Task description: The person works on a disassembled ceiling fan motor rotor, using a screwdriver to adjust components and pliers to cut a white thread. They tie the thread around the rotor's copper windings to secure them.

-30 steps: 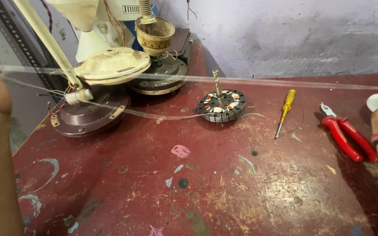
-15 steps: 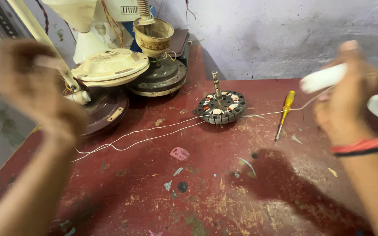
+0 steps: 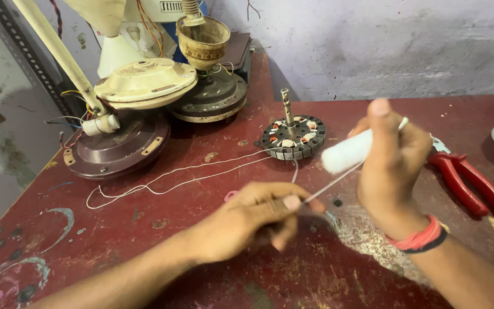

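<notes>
Head view shows a worn, paint-flecked red surface (image 3: 144, 252) set against a scuffed pale wall (image 3: 384, 46). At the back left stand fan housings (image 3: 144, 86), with a wound motor core (image 3: 293, 136) mid-surface and red pliers (image 3: 464, 180) at right. Left hand (image 3: 253, 214) fingers pinch a white cord (image 3: 167, 180) trailing over the surface, while right hand (image 3: 393, 157) fingers grip a white roll (image 3: 347, 151) above it.
</notes>
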Demonstrator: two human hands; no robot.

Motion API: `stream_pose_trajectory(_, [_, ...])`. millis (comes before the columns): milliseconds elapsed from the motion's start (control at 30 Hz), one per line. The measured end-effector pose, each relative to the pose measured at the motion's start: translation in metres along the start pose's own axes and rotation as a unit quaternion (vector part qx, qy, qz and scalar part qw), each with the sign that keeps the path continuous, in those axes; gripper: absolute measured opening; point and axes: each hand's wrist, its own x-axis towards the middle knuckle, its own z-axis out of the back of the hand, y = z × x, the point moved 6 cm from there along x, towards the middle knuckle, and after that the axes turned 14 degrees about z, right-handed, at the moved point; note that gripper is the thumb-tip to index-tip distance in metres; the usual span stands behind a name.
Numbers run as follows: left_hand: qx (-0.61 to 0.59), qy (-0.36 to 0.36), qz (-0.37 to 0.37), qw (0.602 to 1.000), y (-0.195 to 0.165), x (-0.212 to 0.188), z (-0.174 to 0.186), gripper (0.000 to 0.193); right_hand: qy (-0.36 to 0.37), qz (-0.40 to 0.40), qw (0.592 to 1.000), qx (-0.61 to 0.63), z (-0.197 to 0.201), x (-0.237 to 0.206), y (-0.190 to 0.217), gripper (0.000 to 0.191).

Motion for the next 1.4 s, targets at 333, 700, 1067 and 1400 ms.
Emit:
stream_pose_trajectory(333, [0.243, -0.057, 0.064, 0.966, -0.032, -0.021, 0.036, 0.022, -0.006, -0.292, 0.945, 0.144, -0.009, -0.002, -0.049, 0.04])
stream_pose_trajectory(700, [0.415, 0.116, 0.292, 0.854, -0.01, -0.044, 0.046, 0.029, -0.02, -0.348, 0.936, 0.052, 0.009, -0.008, -0.084, 0.033])
stream_pose_trajectory(1067, [0.476, -0.356, 0.017, 0.804, -0.063, -0.046, 0.121, 0.03, 0.178, -0.198, 0.954, -0.141, 0.016, -0.002, -0.104, 0.041])
stream_pose_trajectory(1400, [0.172, -0.23, -0.207, 0.935, 0.006, 0.045, 0.028, 0.049, 0.363, -0.176, 0.914, 0.048, -0.037, -0.022, -0.052, 0.038])
